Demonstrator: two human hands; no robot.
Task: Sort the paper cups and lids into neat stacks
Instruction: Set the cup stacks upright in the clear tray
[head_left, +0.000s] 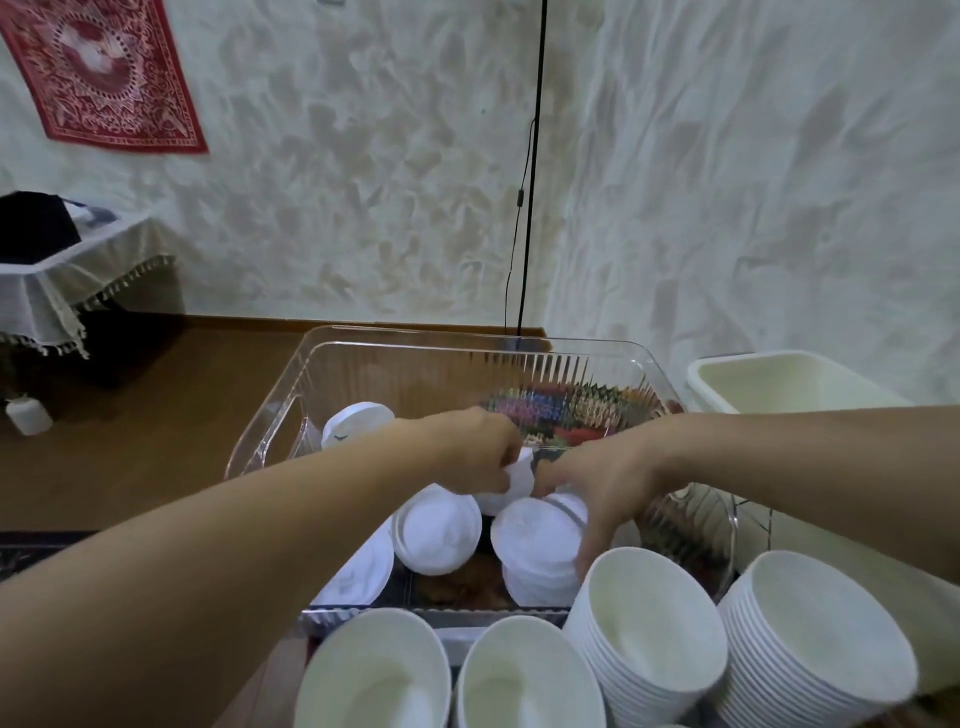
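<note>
In the head view, both hands work inside the clear bin (311, 374). The left hand (475, 449) pinches a white lid (514, 480) with curled fingers; the right hand (597, 483) spreads its fingers over a lid stack (535, 551), perhaps touching it, but blur hides the contact. It is better to lower the lid flat and centred. The cup stacks (649, 629) stand close below the wrists; free room is toward the far wall of the bin.

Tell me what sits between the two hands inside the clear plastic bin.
In the head view, a small white lid sits between the left hand and right hand.
</note>
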